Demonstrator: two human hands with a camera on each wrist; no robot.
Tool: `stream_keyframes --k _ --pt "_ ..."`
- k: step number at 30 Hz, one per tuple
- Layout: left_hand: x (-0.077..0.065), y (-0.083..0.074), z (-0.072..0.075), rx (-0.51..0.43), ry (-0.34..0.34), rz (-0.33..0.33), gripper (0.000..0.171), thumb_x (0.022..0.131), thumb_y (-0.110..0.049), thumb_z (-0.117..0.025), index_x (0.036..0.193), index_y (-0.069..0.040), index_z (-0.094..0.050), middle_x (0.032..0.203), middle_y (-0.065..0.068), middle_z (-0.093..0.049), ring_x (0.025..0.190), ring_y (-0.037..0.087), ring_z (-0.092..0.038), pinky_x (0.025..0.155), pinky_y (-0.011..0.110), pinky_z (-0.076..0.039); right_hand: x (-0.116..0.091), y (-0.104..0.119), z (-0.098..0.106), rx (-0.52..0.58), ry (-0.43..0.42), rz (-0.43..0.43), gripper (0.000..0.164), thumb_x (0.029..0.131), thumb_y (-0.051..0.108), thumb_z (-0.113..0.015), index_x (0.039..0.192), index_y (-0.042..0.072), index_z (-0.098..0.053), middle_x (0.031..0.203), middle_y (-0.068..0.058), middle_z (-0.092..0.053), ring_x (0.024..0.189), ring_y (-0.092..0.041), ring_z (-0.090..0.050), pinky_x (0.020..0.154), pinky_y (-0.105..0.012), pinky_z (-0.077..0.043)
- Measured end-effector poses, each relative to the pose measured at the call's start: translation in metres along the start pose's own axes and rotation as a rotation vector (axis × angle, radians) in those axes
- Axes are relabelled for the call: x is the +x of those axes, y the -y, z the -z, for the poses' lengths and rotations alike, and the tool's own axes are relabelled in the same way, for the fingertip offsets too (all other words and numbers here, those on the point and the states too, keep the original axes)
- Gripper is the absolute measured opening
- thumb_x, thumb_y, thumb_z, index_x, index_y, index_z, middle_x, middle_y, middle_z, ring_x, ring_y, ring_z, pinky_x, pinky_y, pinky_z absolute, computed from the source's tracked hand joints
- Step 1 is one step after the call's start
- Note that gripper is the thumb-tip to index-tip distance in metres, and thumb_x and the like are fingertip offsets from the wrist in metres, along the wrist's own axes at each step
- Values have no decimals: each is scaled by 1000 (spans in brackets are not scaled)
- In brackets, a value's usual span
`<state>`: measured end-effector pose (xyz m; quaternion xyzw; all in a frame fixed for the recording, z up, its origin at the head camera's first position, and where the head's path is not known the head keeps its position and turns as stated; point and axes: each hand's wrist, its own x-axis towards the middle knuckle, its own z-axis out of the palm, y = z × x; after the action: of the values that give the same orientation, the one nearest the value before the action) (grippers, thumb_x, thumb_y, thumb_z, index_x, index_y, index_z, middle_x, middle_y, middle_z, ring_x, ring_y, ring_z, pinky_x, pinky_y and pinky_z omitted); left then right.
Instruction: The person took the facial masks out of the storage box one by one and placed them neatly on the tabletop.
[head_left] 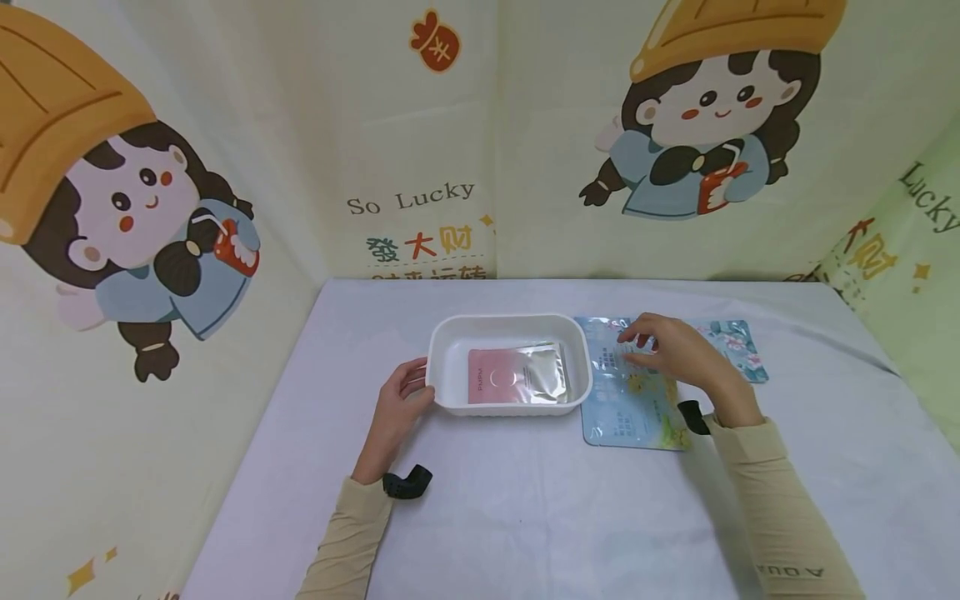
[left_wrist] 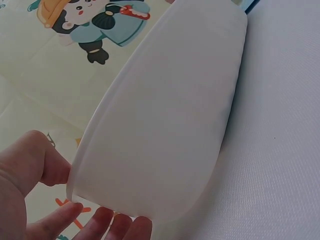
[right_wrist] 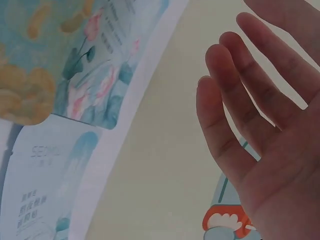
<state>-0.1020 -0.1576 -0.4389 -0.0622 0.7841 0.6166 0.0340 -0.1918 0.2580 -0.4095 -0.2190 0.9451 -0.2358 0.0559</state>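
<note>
White tray (head_left: 510,410) on the surface (head_left: 517,508) holds a pink packet (head_left: 493,379); left hand (head_left: 396,410) grips the tray's left edge, right hand (head_left: 682,354) hovers loose-fingered above blue packets (head_left: 622,423) by the opposite edge; wide room in front.

The tray (head_left: 510,410) is white — the sachet (head_left: 517,376), pink and silver.

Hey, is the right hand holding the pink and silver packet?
No, the pink and silver packet lies inside the white tray, apart from the right hand.
</note>
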Motion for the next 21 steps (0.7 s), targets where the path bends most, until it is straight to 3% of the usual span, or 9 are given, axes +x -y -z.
stream_keyframes --k 8,15,21 --pt "1 3 0 -10 7 -21 52 91 -4 -59 142 -3 -49 139 21 -53 127 34 -55 91 25 -51 5 12 -1 60 8 27 38 87 16 -76 121 3 -68 116 -16 -68 101 -31 -61 88 -51 -54" --pt "2 4 0 -9 10 -27 52 91 -4 -59 142 -1 -48 140 22 -53 127 35 -55 90 23 -51 14 24 -7 60 -3 77 40 86 16 -77 122 2 -66 116 -15 -67 104 -32 -62 89 -51 -54" --pt "15 29 0 -22 -4 -23 51 92 -7 -60 141 -9 -50 139 16 -55 126 31 -56 94 27 -51 21 36 -12 41 -6 102 42 86 19 -77 123 4 -66 118 -13 -66 104 -30 -62 87 -50 -54"
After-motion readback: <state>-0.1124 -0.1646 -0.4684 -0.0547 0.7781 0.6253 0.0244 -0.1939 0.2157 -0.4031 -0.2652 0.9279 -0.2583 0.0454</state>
